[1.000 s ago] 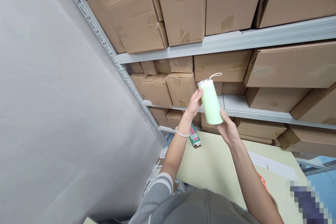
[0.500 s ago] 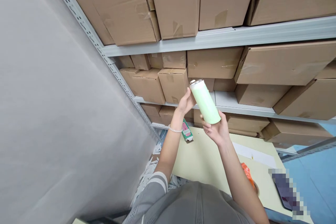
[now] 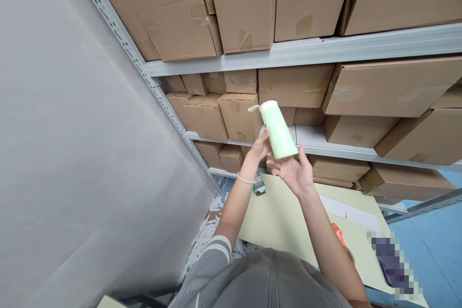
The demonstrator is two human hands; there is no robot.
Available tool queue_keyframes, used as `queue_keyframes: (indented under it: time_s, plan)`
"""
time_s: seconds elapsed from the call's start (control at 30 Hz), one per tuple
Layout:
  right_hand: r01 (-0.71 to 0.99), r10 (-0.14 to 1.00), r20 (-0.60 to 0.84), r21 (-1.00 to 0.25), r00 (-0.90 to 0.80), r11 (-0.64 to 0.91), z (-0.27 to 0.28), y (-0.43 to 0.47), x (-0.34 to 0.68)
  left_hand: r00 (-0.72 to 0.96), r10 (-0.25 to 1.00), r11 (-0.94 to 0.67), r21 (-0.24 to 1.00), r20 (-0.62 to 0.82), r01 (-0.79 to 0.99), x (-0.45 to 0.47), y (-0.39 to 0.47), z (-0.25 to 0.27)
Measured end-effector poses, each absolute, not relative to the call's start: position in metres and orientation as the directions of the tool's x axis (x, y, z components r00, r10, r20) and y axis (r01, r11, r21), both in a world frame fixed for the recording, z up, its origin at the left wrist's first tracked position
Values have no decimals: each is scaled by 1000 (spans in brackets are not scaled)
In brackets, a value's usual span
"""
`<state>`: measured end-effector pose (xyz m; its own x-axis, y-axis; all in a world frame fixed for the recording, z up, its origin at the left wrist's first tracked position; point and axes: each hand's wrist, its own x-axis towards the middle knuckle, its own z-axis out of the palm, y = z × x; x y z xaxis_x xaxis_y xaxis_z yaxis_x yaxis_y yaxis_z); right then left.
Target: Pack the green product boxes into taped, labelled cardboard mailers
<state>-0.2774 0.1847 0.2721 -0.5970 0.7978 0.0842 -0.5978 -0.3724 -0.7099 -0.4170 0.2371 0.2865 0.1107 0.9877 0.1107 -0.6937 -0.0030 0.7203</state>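
Evidently, in the head view, the pale green bottle (image 3: 279,130) leans in the air above the tabletop (image 3: 274,216), before the shelf (image 3: 317,138). The left hand (image 3: 260,146) is closed around its side; the right hand (image 3: 294,173) lies spread below the base, and whether it touches is unclear. If the left grip loosened on that seemingly smooth side, the bottle could slip past the spread fingers and drop. Part of the left hand's fingers is hidden behind the bottle, the left arm partly covers a small box (image 3: 259,186), and a dark object (image 3: 391,262) is pixelated.
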Motion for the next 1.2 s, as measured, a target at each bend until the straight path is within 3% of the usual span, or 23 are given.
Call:
queue_keyframes:
  time_s: [0.13,0.27,0.37,0.47,0.6,0.7,0.87,1.03,1.2]
  plan:
    - [-486,946,191,-873,-261,42,264,191,-274,-67,984,-169,767,163,-619,-412,239,289]
    - [-429,955,270,-883,-127,192,262,191,-283,-198,960,-272,831,199,-484,-408,236,289]
    - [-499,970,233,-850,-70,168,261,190,-288,-179,959,-278,849,219,-448,-413,232,289]
    - [-613,979,185,-784,-90,92,263,189,-286,-33,972,-221,847,234,-483,-422,227,291]
    - [-756,954,120,-641,-274,-137,272,188,-283,212,928,-171,857,306,-486,-433,219,299]
    - [-769,906,68,-556,-419,-314,277,185,-284,328,872,-195,873,363,-447,-436,211,306]
    - [-677,778,38,-522,-627,-519,286,183,-283,306,858,-261,862,413,-434,-437,210,308]
    - [-568,711,85,-670,-698,-478,307,186,-283,134,928,-248,846,347,-472,-437,219,307]
    - [-542,830,204,-829,-519,-135,333,197,-287,-47,940,-308,778,339,-548,-436,226,336]
